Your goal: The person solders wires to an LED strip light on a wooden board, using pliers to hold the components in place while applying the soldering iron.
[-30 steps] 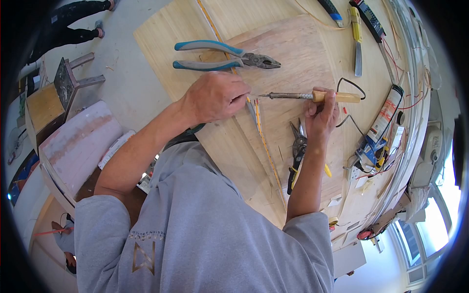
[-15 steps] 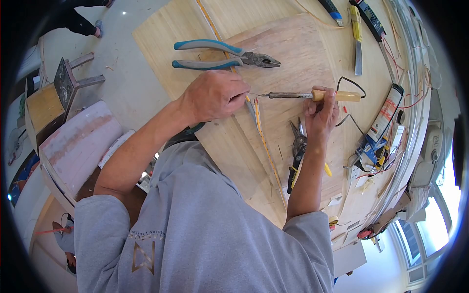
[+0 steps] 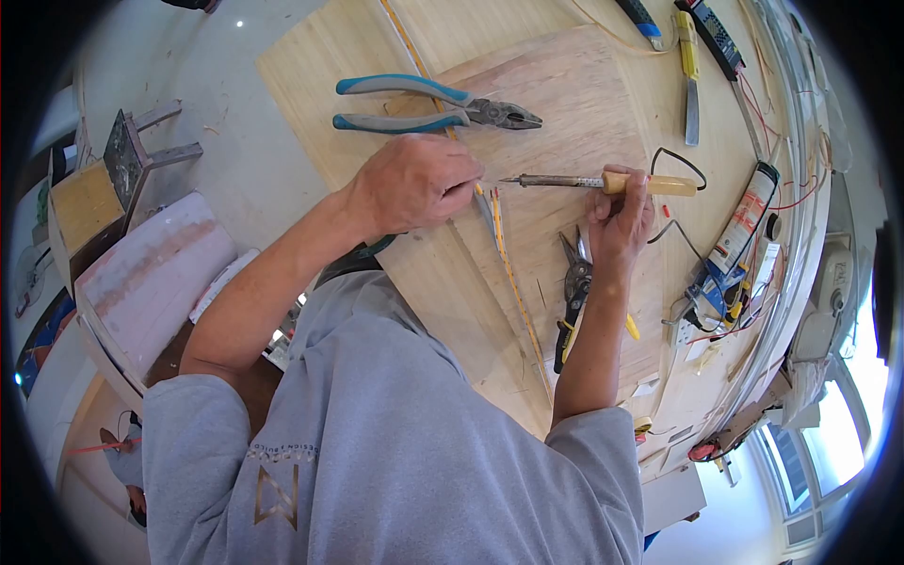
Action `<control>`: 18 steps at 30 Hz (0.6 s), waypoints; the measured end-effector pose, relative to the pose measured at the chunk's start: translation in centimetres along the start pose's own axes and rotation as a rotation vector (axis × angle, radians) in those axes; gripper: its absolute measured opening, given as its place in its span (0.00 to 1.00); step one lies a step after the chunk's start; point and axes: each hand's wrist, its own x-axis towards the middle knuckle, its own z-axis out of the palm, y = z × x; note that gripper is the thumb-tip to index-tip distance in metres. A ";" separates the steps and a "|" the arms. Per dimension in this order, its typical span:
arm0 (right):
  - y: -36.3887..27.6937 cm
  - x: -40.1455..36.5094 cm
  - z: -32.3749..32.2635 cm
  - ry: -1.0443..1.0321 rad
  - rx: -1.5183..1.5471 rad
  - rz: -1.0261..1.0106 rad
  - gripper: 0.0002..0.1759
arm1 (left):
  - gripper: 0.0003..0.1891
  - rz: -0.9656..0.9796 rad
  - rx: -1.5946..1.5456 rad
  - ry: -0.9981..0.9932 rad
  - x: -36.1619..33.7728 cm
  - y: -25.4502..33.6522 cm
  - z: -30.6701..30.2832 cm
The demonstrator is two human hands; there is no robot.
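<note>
My right hand (image 3: 620, 221) grips the wooden handle of a soldering iron (image 3: 565, 182), whose tip points left toward my other hand. My left hand (image 3: 419, 184) is closed in a pinch just left of the tip; what it holds is too small to make out. Below the tip, the end of a yellow-and-white LED strip (image 3: 508, 273) lies on the wooden board (image 3: 565, 85). Blue-and-grey combination pliers (image 3: 490, 113) rest above my left hand, across another length of strip (image 3: 405, 38). Snips (image 3: 576, 282) with dark jaws lie beside my right forearm.
On the right are a sealant tube (image 3: 746, 217), a yellow-handled scraper (image 3: 689, 75), a power strip (image 3: 680, 331) and loose red wires. A blue-tipped tool (image 3: 642, 21) sits at the top. Left of the table stands a wooden stool (image 3: 132, 169) on the floor.
The soldering iron's tip has drawn back slightly to the right and up from my left fingertips. At the upper left, another person's leg has mostly left view.
</note>
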 end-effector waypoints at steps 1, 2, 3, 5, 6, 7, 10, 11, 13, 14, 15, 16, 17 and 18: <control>0.0 0.0 0.0 -0.001 -0.003 -0.001 0.21 | 0.05 -0.001 0.003 -0.008 0.0 0.1 0.0; 0.0 0.0 0.0 -0.007 0.000 -0.004 0.21 | 0.05 -0.003 0.000 0.002 0.0 0.0 0.0; 0.1 0.1 -0.1 -0.012 0.003 -0.007 0.21 | 0.05 -0.006 -0.003 0.012 -0.1 0.0 0.1; 0.1 0.1 -0.1 -0.017 0.004 -0.012 0.21 | 0.05 -0.008 -0.004 0.020 -0.1 0.0 0.2; 0.0 0.0 0.0 -0.016 0.002 -0.013 0.21 | 0.05 -0.008 -0.001 0.018 -0.1 0.0 0.2; 0.0 0.0 0.0 -0.016 0.000 -0.015 0.21 | 0.05 -0.008 0.001 0.016 -0.1 -0.1 0.1; 0.0 0.0 0.0 -0.007 0.001 -0.007 0.21 | 0.05 -0.008 0.006 0.022 -0.1 0.0 0.2; 0.0 0.0 0.0 -0.006 -0.001 -0.007 0.21 | 0.05 -0.011 0.008 0.018 -0.1 0.0 0.2; 0.0 0.0 0.0 -0.004 -0.006 -0.008 0.21 | 0.05 -0.018 0.011 0.011 -0.1 0.0 0.2; 0.0 0.0 -0.1 -0.009 -0.001 -0.008 0.21 | 0.05 -0.018 0.016 0.015 -0.1 0.0 0.2; 0.1 0.0 -0.1 -0.014 0.002 -0.009 0.21 | 0.05 -0.019 0.021 0.019 -0.1 0.0 0.3; 0.1 0.1 -0.2 -0.019 0.006 -0.009 0.21 | 0.05 -0.019 0.025 0.023 -0.1 0.0 0.3; 0.1 0.0 -0.1 -0.021 0.005 -0.011 0.21 | 0.05 -0.020 0.028 0.023 -0.1 0.1 0.3; 0.0 0.0 -0.1 -0.023 0.004 -0.013 0.21 | 0.05 -0.021 0.030 0.024 0.0 0.1 0.3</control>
